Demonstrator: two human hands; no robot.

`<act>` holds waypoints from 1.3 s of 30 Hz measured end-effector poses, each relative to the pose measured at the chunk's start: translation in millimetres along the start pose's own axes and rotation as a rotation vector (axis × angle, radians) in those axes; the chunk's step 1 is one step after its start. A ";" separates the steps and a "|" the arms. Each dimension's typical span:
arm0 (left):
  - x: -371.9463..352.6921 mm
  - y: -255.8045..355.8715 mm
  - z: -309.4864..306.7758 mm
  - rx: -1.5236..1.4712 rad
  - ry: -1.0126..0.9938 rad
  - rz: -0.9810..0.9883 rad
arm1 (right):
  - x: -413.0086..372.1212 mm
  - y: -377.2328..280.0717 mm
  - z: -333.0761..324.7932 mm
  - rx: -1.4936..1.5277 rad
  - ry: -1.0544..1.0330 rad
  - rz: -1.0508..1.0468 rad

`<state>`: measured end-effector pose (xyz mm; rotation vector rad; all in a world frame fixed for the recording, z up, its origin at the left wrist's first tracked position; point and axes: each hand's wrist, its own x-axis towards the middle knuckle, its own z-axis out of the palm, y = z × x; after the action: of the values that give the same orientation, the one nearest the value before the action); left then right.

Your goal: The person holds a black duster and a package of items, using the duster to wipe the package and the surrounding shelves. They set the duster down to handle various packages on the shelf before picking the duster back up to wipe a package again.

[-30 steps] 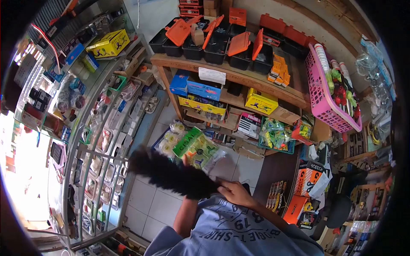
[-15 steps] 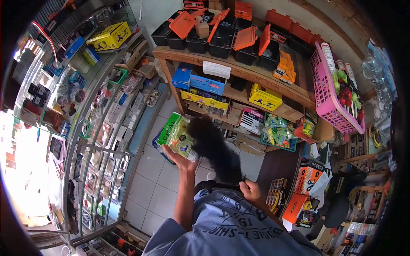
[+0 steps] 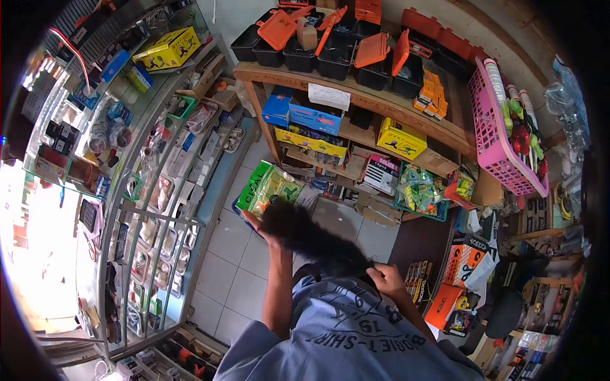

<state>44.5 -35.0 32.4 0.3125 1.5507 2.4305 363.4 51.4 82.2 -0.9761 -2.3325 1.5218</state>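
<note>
My left hand (image 3: 265,233) holds up a green and clear plastic packet (image 3: 272,190) printed "CISAL", with small yellow and green items inside. Part of a blue-edged thing shows behind the packet's lower left. My right hand (image 3: 386,278) is closed on the near end of a black fluffy duster (image 3: 318,238), close to the front of the grey shirt. The duster's dark head lies across the packet's lower part and hides some of the left hand's fingers.
Glass shelves (image 3: 159,216) with many small packs stand at the left. Ahead, a wooden shelf (image 3: 381,105) bears black boxes with orange lids. A pink basket (image 3: 492,133) stands at the right, above an orange box (image 3: 440,307).
The duster's head has moved left and down, over the packet's lower part and the left hand. My right hand has shifted slightly right. The view has tilted a little.
</note>
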 end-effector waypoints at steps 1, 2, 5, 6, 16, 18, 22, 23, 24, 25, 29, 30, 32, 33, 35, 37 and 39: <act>-1.8 32.8 21.0 -0.419 -0.026 -0.201 | -1.4 2.9 0.0 0.057 0.048 0.070; -3.6 50.8 32.5 -0.838 -0.050 -0.400 | -2.5 4.1 -1.0 0.057 0.044 0.073; -5.8 48.2 27.6 -0.803 -0.008 -0.418 | 1.6 -4.3 -8.8 0.047 0.016 -0.006; -4.4 37.2 18.5 -0.778 -0.015 -0.409 | 1.5 -11.7 -12.4 0.050 0.019 -0.006; -8.8 54.4 36.0 -0.792 -0.053 -0.389 | -8.8 -5.5 -14.7 0.036 -0.028 -0.004; -8.7 53.9 36.9 -0.683 0.082 -0.358 | -10.3 -1.3 -12.5 0.016 -0.016 -0.001; -13.0 31.9 17.5 -0.795 -0.075 -0.426 | -10.5 -6.4 -18.3 0.051 -0.008 0.035; -16.9 7.9 1.0 -0.428 -0.008 -0.276 | -11.2 -9.2 -20.7 -0.064 -0.085 -0.006; -18.2 6.8 0.4 -0.063 0.055 -0.122 | -11.4 -9.2 -20.5 -0.062 -0.082 -0.006; -17.0 5.5 -0.5 -0.062 0.052 -0.122 | -11.8 -9.0 -20.3 -0.059 -0.058 -0.004; -9.5 48.0 27.8 -0.847 -0.129 -0.446 | -12.7 -5.7 -15.9 0.141 0.047 0.060; -7.3 41.8 22.2 -0.847 -0.128 -0.443 | -12.4 -11.3 -19.5 0.141 0.045 0.058; -5.4 24.6 8.2 -0.748 -0.127 -0.401 | -13.7 -26.9 -28.4 0.029 -0.089 0.076; -8.1 15.7 10.1 -0.135 0.012 0.096 | -13.5 -23.1 -27.4 0.030 -0.087 0.074; -12.4 36.6 22.7 -0.507 -0.094 -0.172 | -13.8 -9.2 -23.9 0.085 -0.018 0.040; -17.5 46.4 25.5 -0.832 -0.241 -0.467 | -10.6 -3.1 -18.9 0.189 0.020 0.101; -26.6 38.4 24.6 -0.862 -0.273 -0.511 | -2.4 -18.7 -18.8 0.324 0.073 0.137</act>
<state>73.9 -37.9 76.2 0.0559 0.3220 2.2484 366.5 59.1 107.5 -1.1006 -1.9224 1.8103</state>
